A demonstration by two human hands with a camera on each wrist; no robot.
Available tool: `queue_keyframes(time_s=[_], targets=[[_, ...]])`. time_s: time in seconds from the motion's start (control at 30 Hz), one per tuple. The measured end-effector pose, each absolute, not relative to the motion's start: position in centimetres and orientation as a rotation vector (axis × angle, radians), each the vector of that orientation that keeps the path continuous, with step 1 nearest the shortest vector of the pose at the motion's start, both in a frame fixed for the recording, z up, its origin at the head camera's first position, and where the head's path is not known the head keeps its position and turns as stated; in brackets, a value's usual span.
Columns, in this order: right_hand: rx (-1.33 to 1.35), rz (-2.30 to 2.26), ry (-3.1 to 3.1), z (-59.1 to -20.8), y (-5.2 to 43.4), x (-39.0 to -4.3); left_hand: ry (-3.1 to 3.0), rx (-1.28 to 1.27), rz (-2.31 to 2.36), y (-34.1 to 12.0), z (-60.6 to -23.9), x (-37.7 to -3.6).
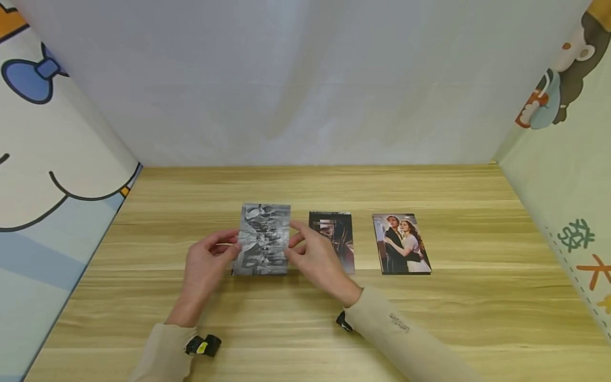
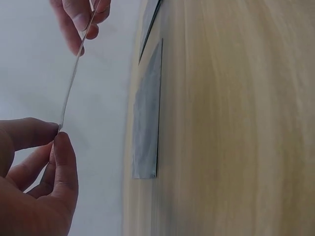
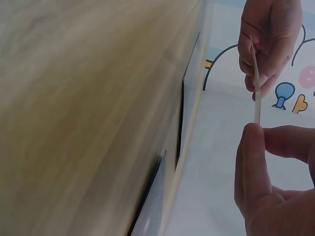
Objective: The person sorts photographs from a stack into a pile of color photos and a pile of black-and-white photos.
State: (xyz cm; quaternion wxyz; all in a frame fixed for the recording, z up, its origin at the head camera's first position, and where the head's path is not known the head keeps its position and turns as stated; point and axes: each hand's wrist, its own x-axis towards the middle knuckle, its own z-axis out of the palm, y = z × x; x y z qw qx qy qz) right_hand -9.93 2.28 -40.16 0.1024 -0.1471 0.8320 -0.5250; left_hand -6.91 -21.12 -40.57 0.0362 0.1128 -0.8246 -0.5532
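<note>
Black-and-white, the photo [image 1: 264, 239] sits just left of centre in the head view, lifted off the wooden table [image 1: 305, 318] and held by its two side edges. The left hand [image 1: 206, 260] pinches the left edge between thumb and forefinger; the right hand [image 1: 315, 257] pinches the right edge the same way. The wrist views show the print edge-on as a thin strip [image 2: 74, 73] bowing slightly between the two pinches, so the hold is light and narrow. Too much inward squeeze could crease the sheet; too little on either side could let that edge drop and swing. To the right in the head view a dark photo [image 1: 334, 239] lies flat, partly covered by the right hand, and a colour photo of a couple [image 1: 400, 244] lies further right. A careless right wrist could nudge the dark print askew.
</note>
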Motion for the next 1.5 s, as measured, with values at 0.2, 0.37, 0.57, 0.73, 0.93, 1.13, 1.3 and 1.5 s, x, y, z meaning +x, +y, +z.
queue_keyframes(time_s=[0.2,0.37,0.57,0.73,0.93,1.13,1.3,1.5], targets=[[-0.440,-1.509,2.468,-40.3,1.6,-10.0,-2.578,0.361,-1.653,-21.8,-40.9,-7.0],[-0.443,-1.471,2.474,-40.3,1.0,-10.1,-2.632,0.375,-1.593,-22.4,-41.0,-7.0],[-0.439,-1.408,2.505,-40.4,0.4,-10.4,-2.688,0.358,-1.536,-22.9,-41.1,-7.1],[-0.451,-1.370,2.519,-40.4,-0.1,-10.7,-2.721,0.350,-1.481,-23.2,-41.3,-7.4],[-0.446,-1.348,2.513,-40.6,-0.4,-11.2,-2.748,0.325,-1.420,-23.4,-41.5,-7.7],[-0.407,-1.322,2.504,-41.0,-0.6,-11.4,-2.807,0.286,-1.363,-23.6,-41.7,-8.1],[-0.401,-1.305,2.515,-41.4,-0.7,-11.7,-2.848,0.260,-1.324,-23.7,-41.8,-8.5],[-0.380,-1.265,2.519,-41.5,-0.7,-12.0,-2.898,0.251,-1.276,-23.6,-41.9,-9.0]])
